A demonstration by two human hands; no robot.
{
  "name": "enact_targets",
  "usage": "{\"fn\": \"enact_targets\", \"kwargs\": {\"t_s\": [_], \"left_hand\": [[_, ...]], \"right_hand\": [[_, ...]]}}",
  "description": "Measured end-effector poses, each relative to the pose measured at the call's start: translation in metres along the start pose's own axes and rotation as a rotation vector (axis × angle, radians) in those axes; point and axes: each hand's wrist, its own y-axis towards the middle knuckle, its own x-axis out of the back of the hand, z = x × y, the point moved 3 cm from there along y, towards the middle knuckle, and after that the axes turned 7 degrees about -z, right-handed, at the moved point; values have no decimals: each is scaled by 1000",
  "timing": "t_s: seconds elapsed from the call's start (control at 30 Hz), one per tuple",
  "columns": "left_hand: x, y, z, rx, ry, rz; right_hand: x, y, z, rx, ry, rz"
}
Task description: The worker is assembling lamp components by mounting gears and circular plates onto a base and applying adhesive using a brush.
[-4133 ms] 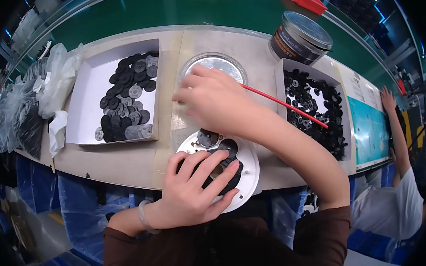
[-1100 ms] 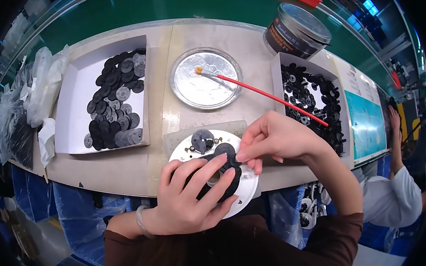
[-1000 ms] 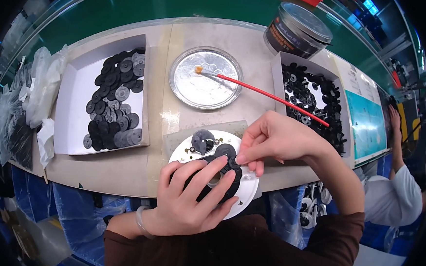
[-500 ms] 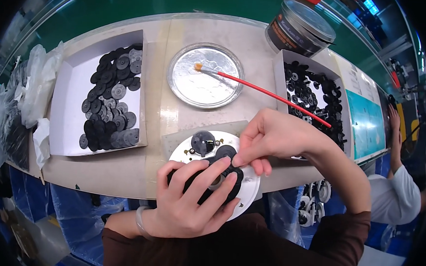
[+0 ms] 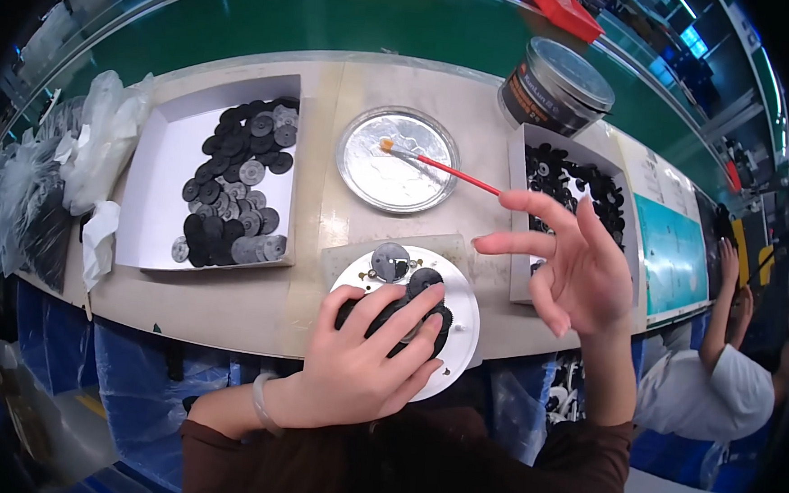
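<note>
My left hand [image 5: 365,358] is closed over a white round base [image 5: 460,321], its spread fingers curled across the black gears [image 5: 426,283] on top; the thumb is hidden. At the base's far side a dark grey disc [image 5: 390,262] shows beyond my fingertips. My right hand [image 5: 583,267] is raised to the right of the base, palm turned up and fingers apart, holding nothing. Its fingertips overlap the red handle of a paintbrush [image 5: 458,174], hiding the handle's end. The brush's yellowish tip rests on a round silver lid [image 5: 397,197].
To the left stands a white box [image 5: 159,187] of black and grey gears, beside clear plastic bags [image 5: 102,156]. A second box [image 5: 523,214] of small black parts sits behind my right hand. Farther back are a tub [image 5: 558,89] and a red tray [image 5: 567,11]. Another person's arm [image 5: 720,312] shows at right.
My right hand has let go of the gears and moved right and up, its fingers opening. My left hand stays on the base. The whole view has shifted slightly.
</note>
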Motion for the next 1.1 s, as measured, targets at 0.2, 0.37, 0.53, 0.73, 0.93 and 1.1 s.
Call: {"fn": "enact_targets", "kwargs": {"t_s": [0.2,0.37,0.53,0.73,0.93,1.1], "left_hand": [[5,-1,-9,-44,113,35],[13,-1,-12,-32,98,53],[66,-24,35,185,230,-305],[148,-117,121,664,725,-673],[156,-151,161,805,892,-680],[153,-149,214,859,1061,-209]], "right_hand": [[-20,-16,-24,-64,587,318],[-41,-30,-44,10,871,627],[-38,-32,-58,67,1109,883],[-32,-49,-65,186,1224,918],[-33,-43,-77,204,1200,913],[-42,-41,-83,132,1194,948]]}}
